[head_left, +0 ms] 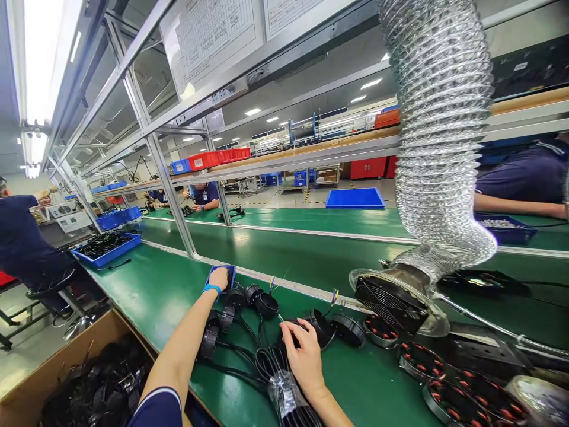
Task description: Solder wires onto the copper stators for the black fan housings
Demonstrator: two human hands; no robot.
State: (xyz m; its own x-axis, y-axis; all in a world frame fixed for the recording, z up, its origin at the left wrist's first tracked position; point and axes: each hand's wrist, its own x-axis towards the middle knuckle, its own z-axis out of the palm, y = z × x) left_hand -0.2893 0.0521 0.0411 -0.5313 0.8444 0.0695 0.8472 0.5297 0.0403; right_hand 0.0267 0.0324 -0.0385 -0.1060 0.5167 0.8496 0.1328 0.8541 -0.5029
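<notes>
The fingers of our right hand [306, 356] are pinched together on thin wires [281, 318], at eleven o'clock from our palm above the tabletop [351, 385]; we expect these light and bendy, best taken just below the tips. The cable bundle [284, 388] at eight o'clock looks springier. At ten o'clock, a blue box [232, 277] hides our left hand's [219, 277] fingers; we cannot tell their grip.
</notes>
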